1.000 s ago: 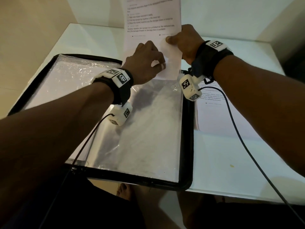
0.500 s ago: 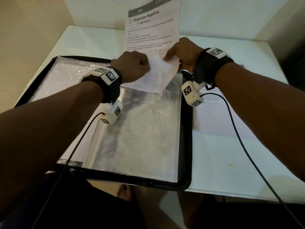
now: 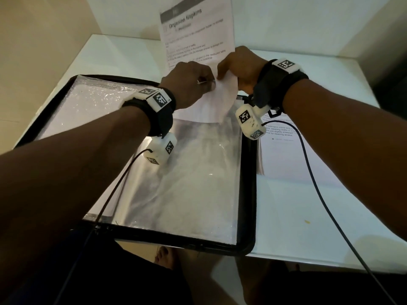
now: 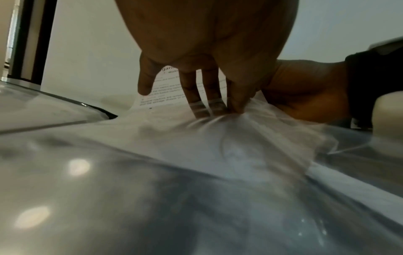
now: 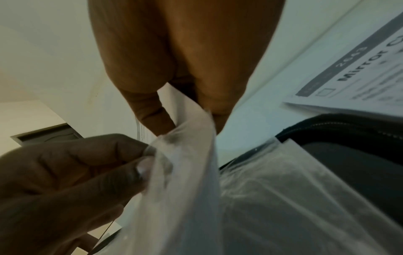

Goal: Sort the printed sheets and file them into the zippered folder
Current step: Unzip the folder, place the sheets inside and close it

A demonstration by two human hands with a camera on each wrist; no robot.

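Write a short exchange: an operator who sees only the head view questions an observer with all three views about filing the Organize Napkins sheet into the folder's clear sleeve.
Operator: From above, knuckles hide the left grip beside the sheet. What is it holding?
Observer: It pinches the edge of the clear sleeve; the plastic puckers at its fingertips.
Operator: The right wrist covers the heading of the stack beside the folder. Can you read it?
Observer: The right wrist view shows a title beginning "Mirror" under a dark banner; the rest runs out of frame.
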